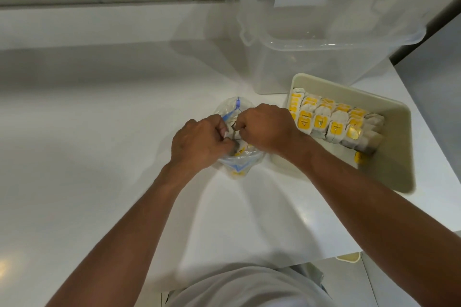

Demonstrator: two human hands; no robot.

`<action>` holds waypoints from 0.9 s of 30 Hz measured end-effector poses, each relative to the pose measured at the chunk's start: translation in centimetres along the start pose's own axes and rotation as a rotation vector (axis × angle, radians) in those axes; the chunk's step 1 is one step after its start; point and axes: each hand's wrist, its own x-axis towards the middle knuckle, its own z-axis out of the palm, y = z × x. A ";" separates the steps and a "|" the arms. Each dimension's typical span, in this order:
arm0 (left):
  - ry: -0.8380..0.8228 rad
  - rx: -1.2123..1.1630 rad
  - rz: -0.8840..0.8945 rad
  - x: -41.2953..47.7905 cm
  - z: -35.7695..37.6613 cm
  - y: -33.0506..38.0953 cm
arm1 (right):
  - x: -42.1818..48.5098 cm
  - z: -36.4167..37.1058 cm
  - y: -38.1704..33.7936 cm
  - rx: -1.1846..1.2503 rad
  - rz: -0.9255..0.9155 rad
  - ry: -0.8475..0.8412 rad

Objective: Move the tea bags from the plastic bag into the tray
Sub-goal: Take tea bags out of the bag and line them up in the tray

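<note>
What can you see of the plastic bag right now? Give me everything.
The plastic bag is clear, thin and crumpled, with a blue zip strip and slider along its mouth. It lies on the white counter, just left of the tray. Tea bags with yellow tags show through it. The left hand and right hand both grip its opened mouth with curled fingers, covering its middle.

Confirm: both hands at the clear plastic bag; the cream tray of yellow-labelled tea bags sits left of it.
No: the head view shows the cream tray of yellow-labelled tea bags right of the clear plastic bag, left hand and right hand at it.
</note>
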 end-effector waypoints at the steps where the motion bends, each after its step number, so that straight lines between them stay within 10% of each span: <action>1: -0.016 -0.070 -0.014 0.0 -0.4 0.0 | 0.0 -0.4 0.1 0.034 0.013 0.000; 12: -0.139 -0.554 -0.021 -0.4 -2.2 0.7 | -1.2 -2.7 2.2 0.742 0.044 -0.015; 27: -0.025 -0.298 0.101 -0.4 -3.4 2.1 | -2.7 -3.7 3.4 0.970 0.085 -0.030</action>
